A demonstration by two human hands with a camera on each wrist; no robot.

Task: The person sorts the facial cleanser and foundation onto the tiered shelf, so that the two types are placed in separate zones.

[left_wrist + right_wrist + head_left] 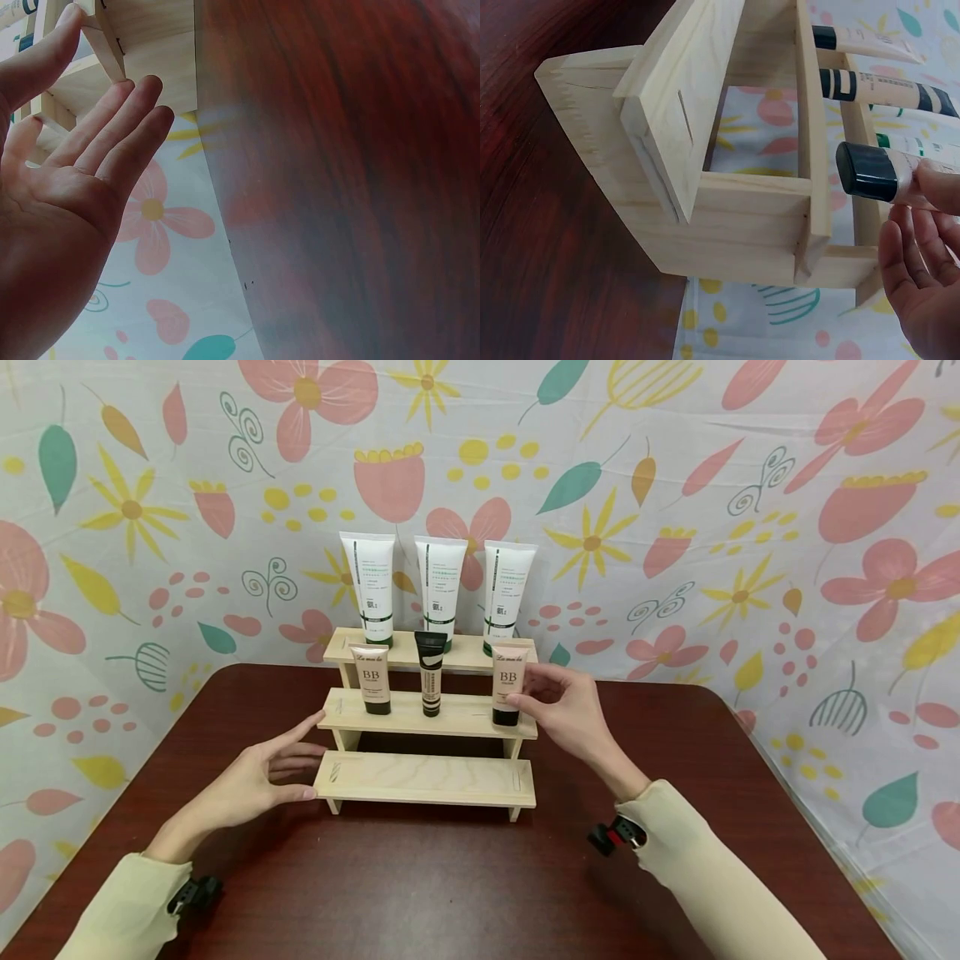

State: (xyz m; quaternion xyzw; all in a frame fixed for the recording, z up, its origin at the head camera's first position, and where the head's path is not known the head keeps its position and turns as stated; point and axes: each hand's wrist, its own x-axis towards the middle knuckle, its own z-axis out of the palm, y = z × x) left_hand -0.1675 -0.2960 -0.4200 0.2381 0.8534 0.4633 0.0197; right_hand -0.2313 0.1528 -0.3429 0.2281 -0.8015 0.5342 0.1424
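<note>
My right hand (564, 706) pinches a pink BB cream tube (509, 681) between thumb and fingers at the right end of the middle step of a wooden display stand (423, 781). In the right wrist view the tube's black cap (866, 172) points toward the step. My left hand (255, 777) touches the stand's left side with its fingers extended, the thumb at the bottom step and the index finger at the middle one. Another BB cream tube (372, 677) and a slim black-and-beige tube (431, 677) stand upright on the middle step.
Three white tubes with green caps, among them a middle one (438, 581), stand on the top step. The stand rests on a dark reddish-brown wooden table (450, 885). A floral cloth (675, 460) hangs behind it.
</note>
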